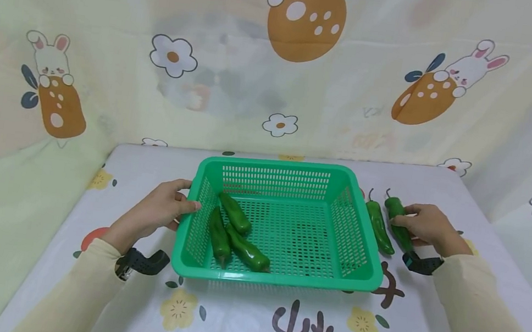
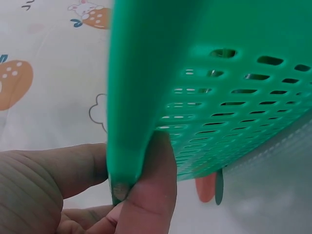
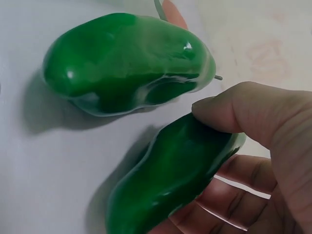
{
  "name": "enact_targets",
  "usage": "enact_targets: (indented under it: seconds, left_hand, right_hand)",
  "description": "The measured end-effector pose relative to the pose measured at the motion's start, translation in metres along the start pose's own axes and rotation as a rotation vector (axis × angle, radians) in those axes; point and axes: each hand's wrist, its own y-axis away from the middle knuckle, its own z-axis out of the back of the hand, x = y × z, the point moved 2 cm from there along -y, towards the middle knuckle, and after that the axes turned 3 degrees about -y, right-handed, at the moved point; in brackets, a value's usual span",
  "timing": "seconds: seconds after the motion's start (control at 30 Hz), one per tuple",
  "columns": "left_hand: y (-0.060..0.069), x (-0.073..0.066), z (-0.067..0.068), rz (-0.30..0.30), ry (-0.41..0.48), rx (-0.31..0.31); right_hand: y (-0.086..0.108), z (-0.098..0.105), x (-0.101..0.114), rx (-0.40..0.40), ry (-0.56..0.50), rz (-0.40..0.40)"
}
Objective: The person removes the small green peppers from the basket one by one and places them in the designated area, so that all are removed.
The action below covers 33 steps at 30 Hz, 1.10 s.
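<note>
A green plastic basket (image 1: 277,281) stands on the table with three green peppers (image 1: 248,251) lying in its left part. My left hand (image 1: 161,208) grips the basket's left rim (image 2: 129,122), thumb on one side and fingers on the other. To the right of the basket my right hand (image 1: 425,225) holds a green pepper (image 3: 170,170) between thumb and fingers, near its stem end. Another green pepper (image 1: 380,227) lies on the table between that hand and the basket; the right wrist view shows this pepper (image 3: 126,63) apart from the held one.
A pale cloth with flowers and dark lettering covers the table (image 1: 236,328). Behind it hangs a curtain (image 1: 224,100) printed with rabbits and flowers. Each wrist carries a black camera mount (image 1: 147,262).
</note>
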Motion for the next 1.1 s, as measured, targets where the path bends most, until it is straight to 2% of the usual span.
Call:
enact_targets:
  seconds: [0.57, 0.8, 1.1]
  left_hand:
    - [-0.001, -0.002, -0.001, -0.003, 0.006, 0.007]
    - [-0.001, -0.002, 0.000, -0.003, -0.006, -0.001]
    - [-0.002, -0.002, 0.001, -0.003, -0.010, 0.001]
  right_hand:
    - [0.001, 0.000, -0.001, -0.025, 0.124, -0.014]
    - [0.002, 0.006, -0.006, -0.044, 0.183, 0.013]
    - [0.011, 0.014, 0.001, -0.034, 0.206, -0.004]
